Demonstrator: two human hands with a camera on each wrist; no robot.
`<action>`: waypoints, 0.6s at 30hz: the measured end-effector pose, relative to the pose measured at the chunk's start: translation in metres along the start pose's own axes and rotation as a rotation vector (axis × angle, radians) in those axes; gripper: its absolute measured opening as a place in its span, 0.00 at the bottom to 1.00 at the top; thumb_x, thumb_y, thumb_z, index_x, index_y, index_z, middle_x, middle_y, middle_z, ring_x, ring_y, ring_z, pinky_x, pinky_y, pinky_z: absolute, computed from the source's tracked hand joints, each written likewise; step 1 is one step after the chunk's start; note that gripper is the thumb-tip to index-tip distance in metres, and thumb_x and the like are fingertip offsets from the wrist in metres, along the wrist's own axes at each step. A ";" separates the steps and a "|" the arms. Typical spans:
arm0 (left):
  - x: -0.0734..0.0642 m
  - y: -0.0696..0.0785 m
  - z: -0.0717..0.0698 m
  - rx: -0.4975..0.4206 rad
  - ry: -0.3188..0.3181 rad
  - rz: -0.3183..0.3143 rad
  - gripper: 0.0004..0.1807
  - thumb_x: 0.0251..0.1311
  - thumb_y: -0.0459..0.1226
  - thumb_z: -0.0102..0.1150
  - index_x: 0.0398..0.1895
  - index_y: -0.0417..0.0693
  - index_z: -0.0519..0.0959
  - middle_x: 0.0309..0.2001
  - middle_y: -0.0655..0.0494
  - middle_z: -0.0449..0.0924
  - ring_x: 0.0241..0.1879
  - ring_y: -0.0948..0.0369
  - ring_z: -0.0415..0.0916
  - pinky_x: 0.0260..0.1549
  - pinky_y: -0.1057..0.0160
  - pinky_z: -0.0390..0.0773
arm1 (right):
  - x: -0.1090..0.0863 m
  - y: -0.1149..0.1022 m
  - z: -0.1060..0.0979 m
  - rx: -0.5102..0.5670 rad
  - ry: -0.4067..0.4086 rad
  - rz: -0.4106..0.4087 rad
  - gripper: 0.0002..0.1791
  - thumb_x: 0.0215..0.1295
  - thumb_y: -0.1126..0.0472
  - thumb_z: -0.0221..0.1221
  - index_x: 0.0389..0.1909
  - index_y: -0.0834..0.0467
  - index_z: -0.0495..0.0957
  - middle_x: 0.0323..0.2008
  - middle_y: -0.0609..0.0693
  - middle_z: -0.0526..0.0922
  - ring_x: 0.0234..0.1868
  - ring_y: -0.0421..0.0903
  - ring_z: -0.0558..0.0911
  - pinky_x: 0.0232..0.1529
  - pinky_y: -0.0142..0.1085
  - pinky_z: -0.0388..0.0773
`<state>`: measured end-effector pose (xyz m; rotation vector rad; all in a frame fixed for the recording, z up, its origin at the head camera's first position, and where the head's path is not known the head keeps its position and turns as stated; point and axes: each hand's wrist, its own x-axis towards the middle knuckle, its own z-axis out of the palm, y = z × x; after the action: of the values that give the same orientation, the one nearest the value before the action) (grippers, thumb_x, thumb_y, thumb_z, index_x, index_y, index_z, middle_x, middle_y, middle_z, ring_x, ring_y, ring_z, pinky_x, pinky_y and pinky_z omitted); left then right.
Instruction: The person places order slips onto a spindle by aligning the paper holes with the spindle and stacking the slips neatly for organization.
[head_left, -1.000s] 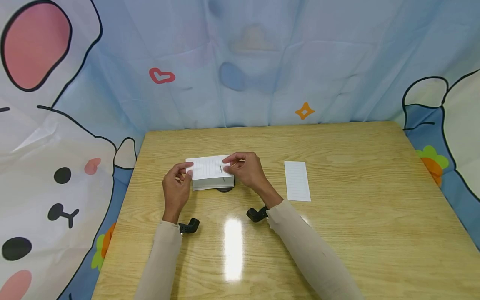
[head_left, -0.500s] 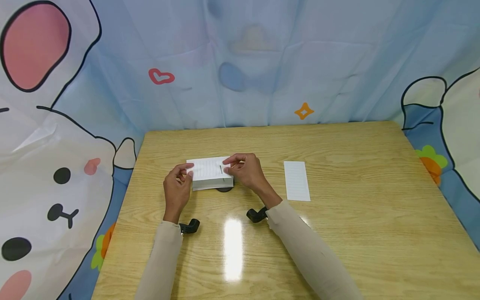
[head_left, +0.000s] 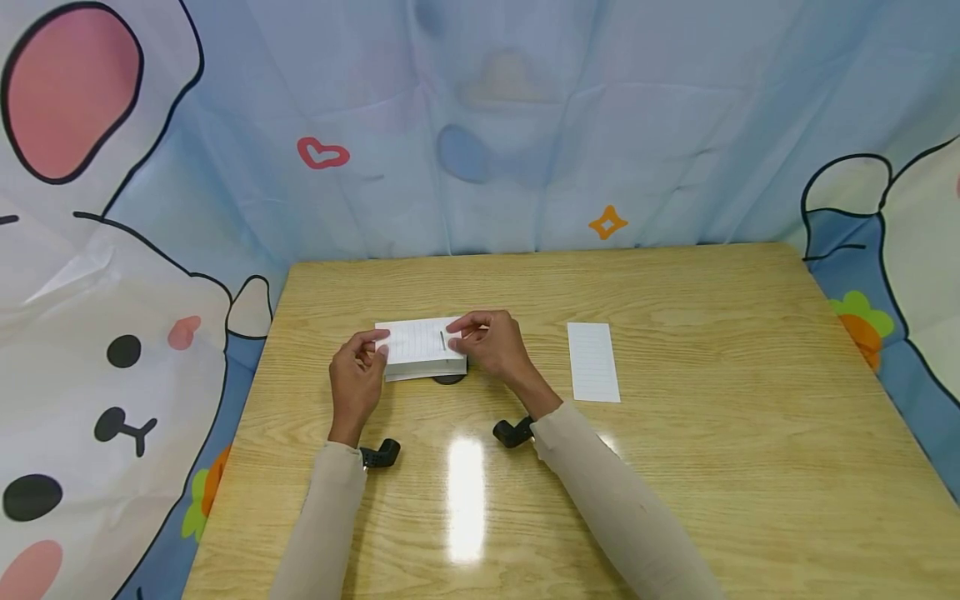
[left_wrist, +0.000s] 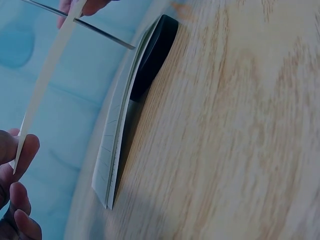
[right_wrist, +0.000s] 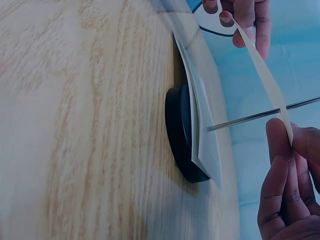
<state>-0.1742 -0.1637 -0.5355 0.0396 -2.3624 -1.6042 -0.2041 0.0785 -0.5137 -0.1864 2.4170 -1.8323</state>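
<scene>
A white lined paper sheet (head_left: 412, 340) is stretched level between both hands. My left hand (head_left: 355, 382) pinches its left edge between thumb and fingers. With thumb and fingertips, my right hand (head_left: 495, 343) pinches the right edge. A thin metal spike (right_wrist: 245, 120) of a paper spike holder passes through the sheet close to the right fingers. Below, several papers (left_wrist: 117, 120) lie impaled on the same spike, apart from the held sheet. They rest over the holder's round black base (right_wrist: 179, 132), which stands on the table and is mostly covered by paper in the head view.
A single lined sheet (head_left: 594, 362) lies flat on the wooden table (head_left: 712, 433), right of the right hand. Behind the table hangs a blue cartoon-print curtain (head_left: 525, 183). Black wrist cameras (head_left: 381, 453) sit at both wrists.
Both hands have lowered the sheet slightly along the spike, narrowing the gap above the lower papers. More of the spike shows above the sheet. The loose sheet stays put.
</scene>
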 end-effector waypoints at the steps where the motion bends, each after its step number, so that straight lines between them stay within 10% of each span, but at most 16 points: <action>1: 0.000 -0.001 0.000 0.004 0.000 -0.002 0.12 0.70 0.29 0.63 0.52 0.46 0.89 0.40 0.46 0.78 0.35 0.57 0.69 0.32 0.68 0.67 | 0.000 0.001 0.000 -0.003 0.000 -0.002 0.07 0.65 0.66 0.73 0.42 0.54 0.92 0.39 0.54 0.83 0.37 0.64 0.86 0.33 0.37 0.79; 18: 0.000 -0.010 0.006 -0.015 0.002 -0.016 0.12 0.69 0.27 0.63 0.50 0.46 0.89 0.38 0.46 0.76 0.33 0.57 0.68 0.32 0.71 0.68 | 0.001 0.009 0.004 -0.026 0.025 0.015 0.07 0.64 0.67 0.73 0.40 0.54 0.92 0.35 0.52 0.84 0.34 0.62 0.85 0.32 0.36 0.77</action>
<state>-0.1765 -0.1623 -0.5464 0.0569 -2.3539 -1.6290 -0.2053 0.0766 -0.5235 -0.1485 2.4535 -1.8081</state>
